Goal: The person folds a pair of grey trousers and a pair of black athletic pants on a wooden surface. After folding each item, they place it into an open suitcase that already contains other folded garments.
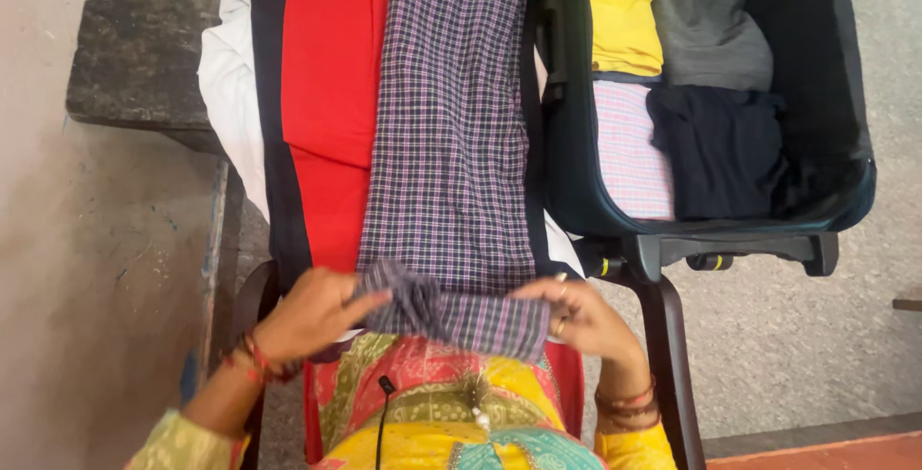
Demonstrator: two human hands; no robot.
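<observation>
Checked cloth [449,144] gripped by two hands [312,314] [576,316].

Open dark suitcase [845,182] with folded clothes, red garment [331,76] alongside

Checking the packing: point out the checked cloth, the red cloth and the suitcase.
checked cloth [449,134], head view, middle of the flat stretch
red cloth [331,76], head view, middle of its upper part
suitcase [567,182], head view, left wall
</observation>
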